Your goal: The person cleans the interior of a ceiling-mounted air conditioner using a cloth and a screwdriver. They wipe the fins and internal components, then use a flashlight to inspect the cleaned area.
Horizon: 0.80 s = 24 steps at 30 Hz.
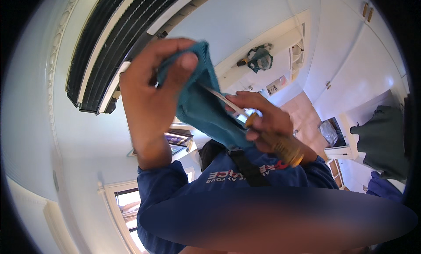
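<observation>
My left hand (151, 87) is raised and pinches the upper edge of a teal cloth (204, 105) between thumb and fingers. The cloth hangs down in folds in front of my chest. Closed around the amber handle of a screwdriver (280, 146) is my right hand (269, 116), slightly lower and to the right. The screwdriver's metal shaft points up and left and lies against the cloth; its tip is at a fold, and I cannot tell whether it touches.
An air conditioner (118, 43) with dark fins and white strips is mounted at the upper left, close to my left hand. A ledge (232, 74) behind carries a bundled cloth (259, 59). White cupboard doors (351, 52) and a hanging dark garment (381, 142) are at right.
</observation>
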Each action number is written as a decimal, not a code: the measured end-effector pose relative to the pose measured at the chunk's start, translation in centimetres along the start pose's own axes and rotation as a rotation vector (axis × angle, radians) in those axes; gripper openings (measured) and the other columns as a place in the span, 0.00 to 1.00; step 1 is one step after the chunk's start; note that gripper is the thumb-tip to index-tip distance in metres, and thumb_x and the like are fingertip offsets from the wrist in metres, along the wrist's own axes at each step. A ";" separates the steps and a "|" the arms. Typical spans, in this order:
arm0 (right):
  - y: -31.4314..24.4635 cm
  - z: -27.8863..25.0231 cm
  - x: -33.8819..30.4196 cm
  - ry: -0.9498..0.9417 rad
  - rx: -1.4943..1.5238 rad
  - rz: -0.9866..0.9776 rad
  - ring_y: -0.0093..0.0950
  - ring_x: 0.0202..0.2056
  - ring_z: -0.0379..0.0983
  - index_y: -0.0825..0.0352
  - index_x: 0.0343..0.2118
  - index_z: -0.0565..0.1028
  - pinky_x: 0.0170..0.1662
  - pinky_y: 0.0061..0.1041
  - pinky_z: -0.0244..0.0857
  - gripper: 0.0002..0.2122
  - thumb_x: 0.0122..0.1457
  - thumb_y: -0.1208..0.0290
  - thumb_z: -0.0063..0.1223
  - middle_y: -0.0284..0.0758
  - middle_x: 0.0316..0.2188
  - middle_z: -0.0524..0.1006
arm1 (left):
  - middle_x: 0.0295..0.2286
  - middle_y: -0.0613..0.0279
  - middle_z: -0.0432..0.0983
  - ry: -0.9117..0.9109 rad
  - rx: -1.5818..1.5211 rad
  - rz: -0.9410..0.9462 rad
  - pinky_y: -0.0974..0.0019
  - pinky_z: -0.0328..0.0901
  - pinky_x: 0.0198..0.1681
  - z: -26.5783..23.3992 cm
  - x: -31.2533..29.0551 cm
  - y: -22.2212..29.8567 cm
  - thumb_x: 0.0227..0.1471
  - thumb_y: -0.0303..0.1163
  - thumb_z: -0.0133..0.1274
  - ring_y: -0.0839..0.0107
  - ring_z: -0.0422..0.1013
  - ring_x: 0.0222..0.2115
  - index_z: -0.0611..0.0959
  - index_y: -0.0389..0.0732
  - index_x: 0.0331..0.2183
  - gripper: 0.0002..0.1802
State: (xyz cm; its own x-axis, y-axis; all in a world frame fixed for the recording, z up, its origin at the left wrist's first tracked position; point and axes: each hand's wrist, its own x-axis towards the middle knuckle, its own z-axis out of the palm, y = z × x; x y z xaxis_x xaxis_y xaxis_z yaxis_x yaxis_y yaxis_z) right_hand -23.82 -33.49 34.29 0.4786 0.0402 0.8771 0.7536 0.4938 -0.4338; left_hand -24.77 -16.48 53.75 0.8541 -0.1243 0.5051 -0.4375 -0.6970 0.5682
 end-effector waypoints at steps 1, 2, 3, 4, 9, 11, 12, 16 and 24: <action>-0.3 -0.1 0.5 -0.053 -0.192 -0.132 0.44 0.49 0.82 0.59 0.41 0.74 0.57 0.52 0.71 0.08 0.64 0.65 0.61 0.57 0.55 0.77 | 0.34 0.59 0.85 0.036 0.056 0.069 0.70 0.71 0.41 -0.3 -0.7 0.0 0.56 0.35 0.68 0.72 0.79 0.34 0.89 0.37 0.41 0.14; -0.8 -0.1 0.9 -0.092 -0.380 -0.223 0.44 0.50 0.82 0.59 0.39 0.75 0.59 0.55 0.68 0.08 0.62 0.67 0.63 0.56 0.54 0.78 | 0.32 0.58 0.84 0.018 -0.001 0.232 0.69 0.70 0.38 -0.5 -0.9 -0.4 0.52 0.38 0.71 0.71 0.78 0.32 0.89 0.36 0.40 0.18; -1.2 0.0 1.2 -0.117 -0.368 -0.194 0.42 0.50 0.82 0.57 0.40 0.75 0.61 0.57 0.65 0.08 0.61 0.67 0.63 0.54 0.53 0.79 | 0.31 0.57 0.83 -0.011 -0.061 0.395 0.68 0.70 0.36 -0.6 -1.1 -0.9 0.47 0.40 0.74 0.70 0.78 0.30 0.89 0.35 0.39 0.21; -1.8 0.3 1.3 -0.130 -0.353 -0.123 0.40 0.50 0.83 0.55 0.41 0.75 0.63 0.58 0.62 0.09 0.61 0.67 0.63 0.53 0.53 0.80 | 0.30 0.56 0.82 -0.070 -0.120 0.471 0.68 0.69 0.34 -1.3 -1.3 -1.2 0.45 0.42 0.75 0.70 0.77 0.29 0.89 0.34 0.37 0.23; -1.1 1.6 2.1 -0.015 -0.588 -0.572 0.28 0.49 0.83 0.43 0.48 0.76 0.65 0.52 0.57 0.16 0.58 0.62 0.68 0.40 0.53 0.82 | 0.29 0.57 0.79 -0.086 -0.851 0.452 0.71 0.66 0.29 -1.4 -1.4 -3.5 0.52 0.67 0.61 0.75 0.70 0.24 0.79 0.29 0.50 0.46; -0.8 1.9 2.4 -0.037 -0.654 -0.619 0.28 0.48 0.83 0.41 0.46 0.78 0.62 0.51 0.60 0.14 0.58 0.61 0.67 0.33 0.52 0.82 | 0.33 0.54 0.79 0.167 -0.834 0.377 0.70 0.67 0.30 -1.4 -1.1 -3.9 0.54 0.74 0.55 0.76 0.70 0.24 0.74 0.30 0.55 0.53; -0.6 2.0 2.7 -0.052 -0.681 -0.665 0.27 0.45 0.83 0.41 0.46 0.79 0.60 0.53 0.60 0.13 0.58 0.62 0.65 0.33 0.49 0.83 | 0.35 0.53 0.79 0.424 -0.617 0.292 0.69 0.68 0.30 -1.1 -0.9 -4.0 0.53 0.73 0.56 0.75 0.70 0.25 0.75 0.30 0.54 0.52; -0.9 1.6 3.7 -0.103 -0.735 -0.682 0.24 0.47 0.80 0.41 0.46 0.80 0.56 0.40 0.68 0.15 0.55 0.63 0.68 0.33 0.53 0.83 | 0.43 0.51 0.79 0.146 -0.722 0.238 0.66 0.70 0.41 -0.2 -0.9 -3.8 0.52 0.61 0.65 0.69 0.74 0.37 0.76 0.32 0.52 0.43; -1.0 2.1 2.4 0.003 -0.898 -0.539 0.27 0.45 0.77 0.42 0.45 0.84 0.52 0.32 0.72 0.18 0.48 0.59 0.70 0.31 0.46 0.84 | 0.38 0.57 0.75 -0.247 -1.079 -0.041 0.65 0.66 0.46 5.8 -2.9 -4.9 0.54 0.36 0.57 0.69 0.72 0.41 0.75 0.36 0.45 0.19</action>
State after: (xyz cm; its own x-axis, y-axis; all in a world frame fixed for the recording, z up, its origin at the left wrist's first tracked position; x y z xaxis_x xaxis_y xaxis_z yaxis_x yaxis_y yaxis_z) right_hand -24.37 -32.07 37.20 -0.0195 0.0038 0.9998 0.9245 -0.3806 0.0195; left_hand -23.42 -16.81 45.72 0.8534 -0.3367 0.3980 -0.3205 0.2631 0.9100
